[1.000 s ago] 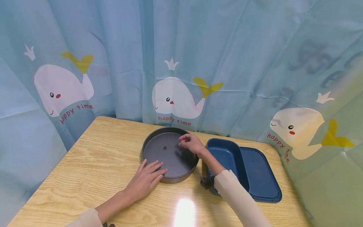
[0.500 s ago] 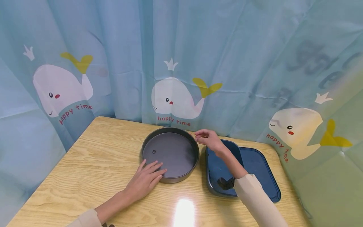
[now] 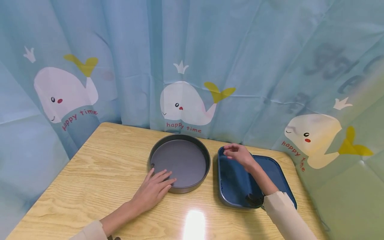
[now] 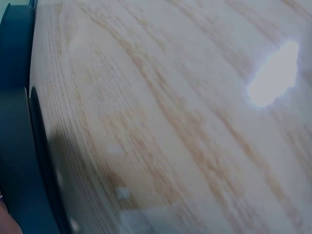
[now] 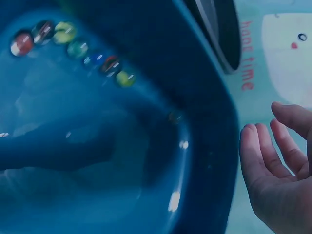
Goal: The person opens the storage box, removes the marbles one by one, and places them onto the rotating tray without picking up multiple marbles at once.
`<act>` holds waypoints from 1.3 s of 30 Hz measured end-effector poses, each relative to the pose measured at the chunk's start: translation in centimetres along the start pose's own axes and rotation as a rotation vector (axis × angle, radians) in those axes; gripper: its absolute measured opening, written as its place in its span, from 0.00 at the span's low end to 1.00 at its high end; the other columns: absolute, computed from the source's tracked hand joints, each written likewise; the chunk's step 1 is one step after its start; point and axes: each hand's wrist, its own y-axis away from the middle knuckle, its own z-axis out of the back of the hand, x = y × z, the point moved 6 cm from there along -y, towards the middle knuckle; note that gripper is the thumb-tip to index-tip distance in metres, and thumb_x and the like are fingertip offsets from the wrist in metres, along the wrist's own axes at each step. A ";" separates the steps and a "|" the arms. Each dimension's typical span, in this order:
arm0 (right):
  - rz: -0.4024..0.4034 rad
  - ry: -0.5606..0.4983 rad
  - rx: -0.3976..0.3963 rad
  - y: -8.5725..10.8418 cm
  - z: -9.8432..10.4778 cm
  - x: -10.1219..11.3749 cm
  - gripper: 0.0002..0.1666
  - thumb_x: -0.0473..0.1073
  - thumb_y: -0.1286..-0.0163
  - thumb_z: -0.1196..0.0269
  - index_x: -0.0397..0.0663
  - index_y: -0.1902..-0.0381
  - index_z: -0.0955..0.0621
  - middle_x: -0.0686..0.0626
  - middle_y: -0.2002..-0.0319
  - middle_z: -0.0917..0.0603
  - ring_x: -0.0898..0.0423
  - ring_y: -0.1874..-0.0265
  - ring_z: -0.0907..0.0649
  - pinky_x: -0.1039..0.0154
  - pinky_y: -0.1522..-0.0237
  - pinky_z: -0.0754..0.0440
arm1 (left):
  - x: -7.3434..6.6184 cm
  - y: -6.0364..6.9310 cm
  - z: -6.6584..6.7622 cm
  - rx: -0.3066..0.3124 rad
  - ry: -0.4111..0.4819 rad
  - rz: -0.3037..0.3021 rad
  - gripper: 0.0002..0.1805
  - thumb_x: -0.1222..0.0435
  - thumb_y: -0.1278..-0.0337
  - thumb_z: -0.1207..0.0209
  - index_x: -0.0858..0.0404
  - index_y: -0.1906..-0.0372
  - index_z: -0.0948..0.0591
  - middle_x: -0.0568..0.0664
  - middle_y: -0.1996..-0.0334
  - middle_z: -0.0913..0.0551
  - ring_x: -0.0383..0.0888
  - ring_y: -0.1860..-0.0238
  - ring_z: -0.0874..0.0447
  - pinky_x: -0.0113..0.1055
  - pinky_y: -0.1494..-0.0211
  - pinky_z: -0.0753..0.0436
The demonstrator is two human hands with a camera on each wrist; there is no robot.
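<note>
From where I stand, I see a round grey pan (image 3: 184,161) on the wooden table (image 3: 90,173), near its far edge. The left hand (image 3: 154,191) rests on the pan's near left rim, with its fingers spread out flat and holding nothing that I can see. One small marble (image 3: 152,165) sits inside the pan at its left edge, close to those fingertips. Just to the right of the pan, with a little strip of table between them, is a deep blue box (image 3: 232,176). The right hand (image 3: 240,155) is up over the far left corner of the box. Its fingers are a bit bent and its thumb is away from them, and I can't see anything in its grip. Inside the box, a row of shiny marbles (image 5: 77,48), red, yellow, green and blue, lies by the left wall, and one more marble (image 5: 174,116) lies near the far left corner. A flat blue tray (image 3: 271,170) is to the right of the box. Behind the table hangs a blue curtain (image 3: 132,50) with white whales (image 3: 186,103) on it. Both arms have cream sleeves (image 3: 285,213).
</note>
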 end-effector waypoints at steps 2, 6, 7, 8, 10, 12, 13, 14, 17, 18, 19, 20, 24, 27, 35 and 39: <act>-0.004 0.005 0.005 0.1 0.2 -0.6 0.20 0.35 0.24 0.43 0.27 0.40 0.26 0.34 0.48 0.19 0.37 0.45 0.21 0.49 0.42 0.21 | 0.0 0.0 0.0 -0.002 0.001 -0.002 0.16 0.61 0.28 0.44 0.57 0.42 0.15 0.57 0.39 0.21 0.57 0.35 0.27 0.68 0.32 0.41; -0.026 0.026 0.009 -0.1 0.3 -1.8 0.19 0.33 0.24 0.44 0.25 0.41 0.26 0.34 0.51 0.17 0.35 0.45 0.21 0.48 0.43 0.21 | 0.1 0.0 0.0 0.013 0.005 0.010 0.16 0.61 0.27 0.45 0.57 0.42 0.15 0.57 0.38 0.21 0.57 0.34 0.27 0.68 0.32 0.43; -0.034 0.033 0.012 -0.1 0.2 -2.1 0.19 0.33 0.24 0.43 0.25 0.41 0.26 0.34 0.51 0.17 0.35 0.45 0.21 0.48 0.44 0.20 | 0.1 0.1 0.0 0.014 0.007 0.012 0.16 0.61 0.28 0.44 0.57 0.42 0.15 0.57 0.38 0.21 0.57 0.34 0.27 0.68 0.32 0.43; -0.042 0.037 0.015 -0.2 0.2 -2.4 0.19 0.33 0.25 0.43 0.24 0.42 0.26 0.35 0.51 0.17 0.35 0.45 0.21 0.49 0.44 0.20 | 0.1 0.1 0.0 0.014 0.003 0.013 0.16 0.61 0.28 0.44 0.57 0.42 0.15 0.57 0.38 0.21 0.57 0.34 0.27 0.68 0.32 0.43; -0.061 0.046 0.017 -0.2 0.0 -2.8 0.19 0.33 0.26 0.41 0.25 0.42 0.25 0.36 0.52 0.16 0.36 0.45 0.20 0.49 0.45 0.19 | 0.2 0.1 0.0 0.011 -0.004 0.010 0.16 0.61 0.28 0.44 0.57 0.42 0.15 0.56 0.38 0.21 0.57 0.34 0.27 0.68 0.32 0.42; -0.077 0.049 0.024 -0.2 -0.1 -3.2 0.19 0.33 0.26 0.41 0.24 0.43 0.25 0.36 0.52 0.16 0.37 0.47 0.19 0.49 0.46 0.19 | 0.2 0.0 -0.1 0.005 -0.004 0.005 0.16 0.61 0.29 0.43 0.57 0.42 0.15 0.56 0.38 0.21 0.57 0.35 0.27 0.69 0.33 0.41; -0.088 0.049 0.027 -0.2 -0.1 -3.4 0.19 0.32 0.26 0.41 0.24 0.43 0.25 0.36 0.52 0.16 0.38 0.47 0.19 0.49 0.46 0.19 | 0.3 0.0 -0.1 0.003 -0.002 0.004 0.16 0.61 0.29 0.43 0.57 0.42 0.15 0.56 0.38 0.21 0.57 0.35 0.27 0.69 0.33 0.41; -0.100 0.050 0.030 -0.3 -0.2 -3.6 0.19 0.32 0.27 0.41 0.24 0.43 0.25 0.35 0.53 0.16 0.38 0.48 0.18 0.49 0.46 0.19 | 0.3 0.0 -0.1 0.003 0.000 0.003 0.16 0.61 0.29 0.43 0.57 0.42 0.15 0.56 0.38 0.21 0.58 0.35 0.27 0.69 0.33 0.41; -0.122 0.050 0.038 -0.5 -0.3 -4.0 0.18 0.31 0.27 0.41 0.24 0.43 0.26 0.35 0.53 0.16 0.39 0.49 0.18 0.48 0.46 0.19 | 0.4 0.0 -0.2 0.013 0.013 0.010 0.16 0.61 0.29 0.43 0.56 0.42 0.15 0.56 0.38 0.21 0.58 0.35 0.27 0.68 0.32 0.42; -0.123 0.054 0.044 -0.5 -0.3 -4.1 0.18 0.31 0.27 0.41 0.23 0.43 0.26 0.35 0.54 0.16 0.39 0.49 0.18 0.47 0.46 0.19 | 0.4 0.0 -0.2 0.017 0.015 0.014 0.16 0.61 0.29 0.43 0.56 0.42 0.15 0.56 0.38 0.21 0.57 0.35 0.27 0.68 0.32 0.42; -0.126 0.054 0.046 -0.6 -0.4 -4.2 0.18 0.30 0.27 0.42 0.23 0.43 0.26 0.36 0.54 0.16 0.39 0.50 0.17 0.47 0.46 0.19 | 0.4 0.0 -0.2 0.020 0.017 0.015 0.16 0.61 0.29 0.43 0.56 0.42 0.15 0.56 0.38 0.21 0.57 0.35 0.27 0.68 0.32 0.42; -0.127 0.061 0.048 -0.7 -0.4 -4.4 0.17 0.30 0.27 0.42 0.23 0.44 0.25 0.36 0.55 0.16 0.40 0.50 0.17 0.48 0.47 0.18 | 0.4 0.0 -0.2 0.023 0.017 0.017 0.16 0.60 0.29 0.43 0.56 0.42 0.15 0.55 0.37 0.21 0.57 0.34 0.27 0.68 0.32 0.42; -0.101 0.127 0.071 -1.0 -0.9 -4.7 0.16 0.29 0.28 0.43 0.23 0.47 0.24 0.37 0.58 0.14 0.43 0.54 0.16 0.51 0.50 0.17 | 0.4 0.0 -0.3 0.027 0.014 0.020 0.16 0.60 0.29 0.44 0.55 0.42 0.15 0.55 0.37 0.21 0.56 0.34 0.27 0.67 0.31 0.42; -0.083 0.201 0.068 -1.3 -1.1 -5.1 0.14 0.30 0.29 0.42 0.24 0.49 0.22 0.39 0.60 0.13 0.48 0.58 0.15 0.57 0.55 0.18 | 0.4 0.0 -0.2 0.019 0.011 0.015 0.16 0.60 0.29 0.43 0.56 0.42 0.15 0.56 0.38 0.21 0.56 0.34 0.27 0.68 0.32 0.42; -0.055 0.271 0.031 -1.8 -1.7 -5.5 0.11 0.30 0.30 0.41 0.27 0.53 0.19 0.42 0.63 0.13 0.49 0.60 0.15 0.60 0.59 0.18 | 0.1 0.1 -0.1 -0.017 -0.001 -0.010 0.15 0.61 0.29 0.43 0.57 0.43 0.15 0.57 0.39 0.21 0.58 0.36 0.26 0.70 0.34 0.40; -0.041 0.308 0.007 -2.1 -1.9 -5.4 0.10 0.30 0.31 0.39 0.29 0.55 0.18 0.43 0.64 0.13 0.49 0.60 0.14 0.59 0.57 0.18 | 0.1 0.1 -0.1 -0.010 -0.005 -0.004 0.16 0.61 0.29 0.43 0.57 0.43 0.15 0.57 0.38 0.21 0.57 0.35 0.26 0.69 0.33 0.40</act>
